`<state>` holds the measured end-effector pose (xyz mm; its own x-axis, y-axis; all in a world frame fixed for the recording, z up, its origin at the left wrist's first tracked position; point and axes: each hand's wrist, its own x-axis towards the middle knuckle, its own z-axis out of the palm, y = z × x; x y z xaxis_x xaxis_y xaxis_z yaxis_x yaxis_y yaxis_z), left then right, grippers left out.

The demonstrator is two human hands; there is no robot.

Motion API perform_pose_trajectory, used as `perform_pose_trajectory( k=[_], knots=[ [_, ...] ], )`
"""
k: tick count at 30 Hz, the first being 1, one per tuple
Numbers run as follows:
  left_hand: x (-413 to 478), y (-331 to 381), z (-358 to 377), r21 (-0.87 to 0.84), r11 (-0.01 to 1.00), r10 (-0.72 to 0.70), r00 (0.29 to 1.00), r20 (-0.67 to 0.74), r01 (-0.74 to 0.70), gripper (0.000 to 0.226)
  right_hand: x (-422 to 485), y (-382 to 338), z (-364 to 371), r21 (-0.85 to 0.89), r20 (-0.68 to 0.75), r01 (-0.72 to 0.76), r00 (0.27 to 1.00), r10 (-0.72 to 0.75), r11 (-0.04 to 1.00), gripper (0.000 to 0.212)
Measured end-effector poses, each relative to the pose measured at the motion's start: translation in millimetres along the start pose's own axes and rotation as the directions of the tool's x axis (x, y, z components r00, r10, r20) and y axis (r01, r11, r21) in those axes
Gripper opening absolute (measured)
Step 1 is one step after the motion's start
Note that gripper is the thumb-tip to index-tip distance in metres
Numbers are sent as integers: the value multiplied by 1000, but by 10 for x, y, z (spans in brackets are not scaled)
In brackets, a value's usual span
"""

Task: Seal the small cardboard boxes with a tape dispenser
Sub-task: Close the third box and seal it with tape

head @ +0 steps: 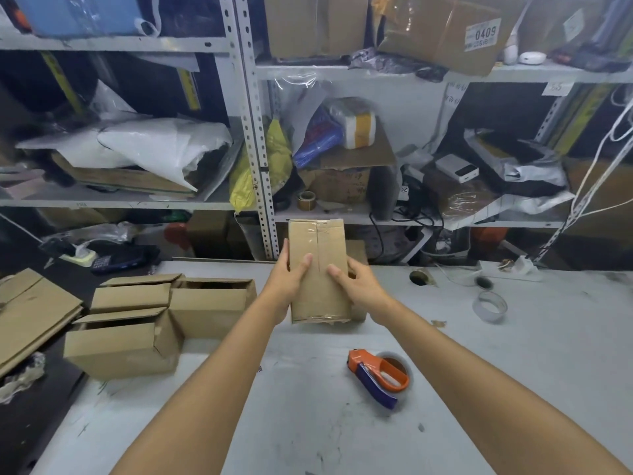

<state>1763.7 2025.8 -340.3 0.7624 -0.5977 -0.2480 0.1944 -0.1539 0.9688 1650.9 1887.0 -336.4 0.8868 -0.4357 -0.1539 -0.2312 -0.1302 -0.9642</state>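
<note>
Both forearms reach out from the near edge, and the grip is two-handed. The left hand [291,279] and the right hand [358,286] clamp the box [317,241] between them. Each thumb lies on the face toward the camera, one either side of the centre seam, and the fingers wrap round the side edges, out of sight behind.

The box is held upright in the air above the middle of the table [308,423]. Glossy tape runs down its centre seam and across the lower edge, so this face looks sealed. The step in hand is probably turning the box to check it or to reach the other end.

To do that well, leave the thumbs off the seam and turn the box with both palms square on its sides so the flaps do not bow. Press any lifted tape flat before setting it down.

The dispenser [378,375] lies on the table, near and right of the hands, untouched. Left of the hands stand three open boxes [126,341], flaps up and not yet taped. A clear tape roll [489,306] sits farther right.
</note>
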Motion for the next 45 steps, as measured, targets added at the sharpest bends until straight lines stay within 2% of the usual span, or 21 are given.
perform_pose_trajectory(
  k=[3,8,12,14,19,23,25,27,29,30,32,34,36,39,42,45],
  knots=[
    [-48,-254,-30,-63,997,-54,999,-4,54,59,-53,169,108,-17,45,-21,999,21,1000,53],
    [-151,-706,-95,-21,995,-97,995,21,97,50,-214,680,345,8,61,-86,994,85,996,49],
    [-312,-1074,-118,-40,987,-157,987,32,158,29,-337,1091,512,68,106,-246,965,239,967,44],
    [-363,-1264,-122,-37,976,-214,976,43,216,26,-407,1197,555,67,137,-341,934,330,938,39],
    [-436,-1659,-88,-13,944,-329,943,51,330,28,-492,1568,636,34,153,-455,882,445,890,40],
    [-432,-1788,-71,7,938,-347,937,35,347,30,-506,1717,671,-8,139,-469,874,465,883,50],
    [-430,-1807,-82,22,939,-343,939,28,343,31,-483,1743,617,-28,179,-519,838,516,854,58],
    [-432,-1793,-92,25,937,-348,937,20,347,29,-470,1742,522,-86,112,-520,842,527,850,69],
    [-434,-1779,-99,27,934,-357,934,15,357,25,-456,1824,380,-286,-111,-397,918,381,872,70],
    [-433,-1775,-97,28,933,-359,933,13,359,25,-463,1894,299,-450,-204,-358,933,297,818,63],
    [-435,-1759,-87,28,933,-359,933,13,359,25,-482,2074,162,-732,-275,-336,942,193,593,54],
    [-428,-1763,-87,28,934,-356,934,8,356,27,-515,2245,104,-857,-232,-313,944,236,410,62],
    [-429,-1763,-88,19,933,-359,933,9,359,28,-543,2374,117,-892,-183,-292,931,315,345,74],
    [-409,-1769,-101,13,925,-380,925,-1,380,31,-546,2477,162,-871,-178,-299,932,316,391,85],
    [-384,-1775,-117,49,921,-386,922,-33,387,40,-545,2390,56,-854,-100,-236,949,300,464,84],
    [-346,-1686,-125,179,906,-374,924,-82,383,72,-547,2032,-131,-726,-89,-209,973,212,656,76]
  ],
)
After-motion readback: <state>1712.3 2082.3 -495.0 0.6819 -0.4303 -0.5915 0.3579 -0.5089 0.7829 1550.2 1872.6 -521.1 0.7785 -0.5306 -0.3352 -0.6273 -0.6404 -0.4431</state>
